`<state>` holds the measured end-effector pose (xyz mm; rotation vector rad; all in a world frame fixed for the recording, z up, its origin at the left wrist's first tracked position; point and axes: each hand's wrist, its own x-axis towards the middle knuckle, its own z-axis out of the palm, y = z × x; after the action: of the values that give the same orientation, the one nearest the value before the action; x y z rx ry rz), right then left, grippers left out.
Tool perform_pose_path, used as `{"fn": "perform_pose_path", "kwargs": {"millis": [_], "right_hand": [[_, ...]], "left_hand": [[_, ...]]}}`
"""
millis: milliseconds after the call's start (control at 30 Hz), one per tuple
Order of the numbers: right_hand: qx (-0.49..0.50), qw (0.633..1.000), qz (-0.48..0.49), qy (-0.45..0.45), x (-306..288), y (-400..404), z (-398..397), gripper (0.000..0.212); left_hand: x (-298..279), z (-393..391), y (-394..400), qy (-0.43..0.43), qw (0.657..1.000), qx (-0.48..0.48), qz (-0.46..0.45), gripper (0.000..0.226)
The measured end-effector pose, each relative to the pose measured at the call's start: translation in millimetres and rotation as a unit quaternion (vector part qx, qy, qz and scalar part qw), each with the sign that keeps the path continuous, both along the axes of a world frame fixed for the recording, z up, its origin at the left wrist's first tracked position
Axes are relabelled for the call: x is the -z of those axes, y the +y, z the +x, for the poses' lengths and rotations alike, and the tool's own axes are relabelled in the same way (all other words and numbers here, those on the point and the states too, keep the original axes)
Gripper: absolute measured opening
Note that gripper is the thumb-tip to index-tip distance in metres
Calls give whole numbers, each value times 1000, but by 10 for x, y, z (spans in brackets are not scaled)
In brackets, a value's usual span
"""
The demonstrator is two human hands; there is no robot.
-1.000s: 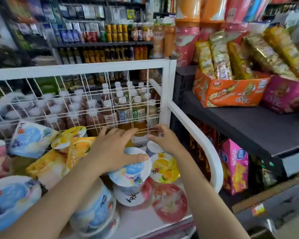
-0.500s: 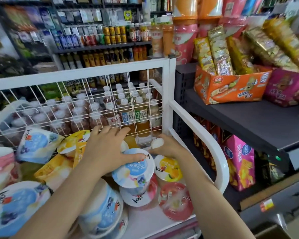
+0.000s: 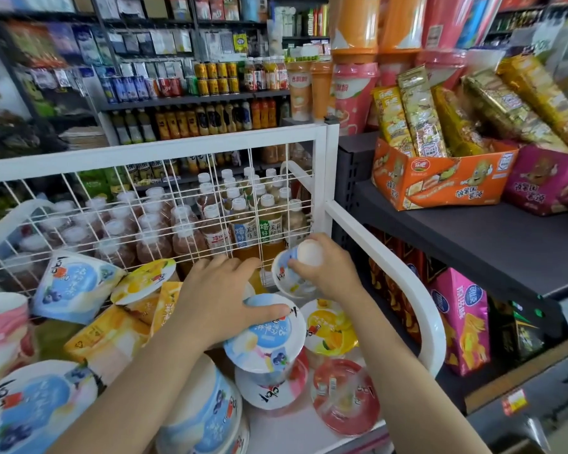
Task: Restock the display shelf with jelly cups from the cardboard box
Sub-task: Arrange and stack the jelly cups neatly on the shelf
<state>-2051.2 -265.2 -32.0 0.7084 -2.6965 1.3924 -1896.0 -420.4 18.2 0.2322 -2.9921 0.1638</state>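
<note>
At the back right corner of the white wire shelf (image 3: 322, 165), the right hand (image 3: 332, 273) has its fingers curled round a small jelly cup (image 3: 292, 273) tipped on its side just in front of the wire mesh. The left hand (image 3: 217, 303) lies beside it with thumb and fingers clamped over the blue-lidded cup (image 3: 266, 339), which sits on top of another cup (image 3: 269, 391). Yellow (image 3: 332, 329) and red (image 3: 345, 394) cups lie along the shelf's right edge.
</note>
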Motion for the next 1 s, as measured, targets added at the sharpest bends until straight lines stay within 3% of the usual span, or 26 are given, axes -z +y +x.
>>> {"fn": "perform_pose_path", "kwargs": {"millis": [100, 233, 300, 333, 367, 467, 533, 600, 700, 800, 867, 933, 1000], "right_hand": [[33, 995, -93, 26, -138, 11, 115, 52], [27, 957, -286, -27, -316, 53, 338, 36], [-9, 911, -394, -119, -435, 36, 472, 25], [-30, 885, -436, -159, -489, 22, 536, 21], [-48, 865, -464, -185, -530, 2, 581, 20], [-88, 832, -502, -220, -657, -43, 720, 26], [-112, 829, -501, -222, -676, -56, 753, 29], [-120, 864, -451, -188, -647, -47, 728, 37], [-137, 922, -343, -113, -574, 14, 691, 40], [-151, 934, -311, -96, -570, 113, 676, 65], [-160, 952, -258, -39, -569, 191, 640, 81], [-174, 964, -203, 10, -563, 241, 609, 81], [-187, 962, -198, -7, -559, 279, 606, 73]], "left_hand": [[-23, 9, 24, -7, 1000, -1, 3, 108], [-40, 32, 3, 3, 1000, -14, -8, 108], [-55, 41, -3, 17, 997, -29, 74, 103], [-79, 43, 1, 28, 986, -34, 160, 100], [-122, 48, 15, 46, 962, -32, 269, 99], [-299, 34, 90, 122, 834, 3, 539, 91], [-406, -11, 107, 164, 778, 1, 607, 73], [-454, -56, 101, 203, 744, -5, 636, 56], [-441, -95, 71, 222, 751, 1, 622, 45], [-450, -94, 66, 206, 772, 16, 601, 44], [-452, -97, 86, 187, 808, 39, 558, 43], [-436, -121, 110, 171, 839, 51, 514, 46], [-402, -152, 119, 164, 844, 67, 506, 60]]}}
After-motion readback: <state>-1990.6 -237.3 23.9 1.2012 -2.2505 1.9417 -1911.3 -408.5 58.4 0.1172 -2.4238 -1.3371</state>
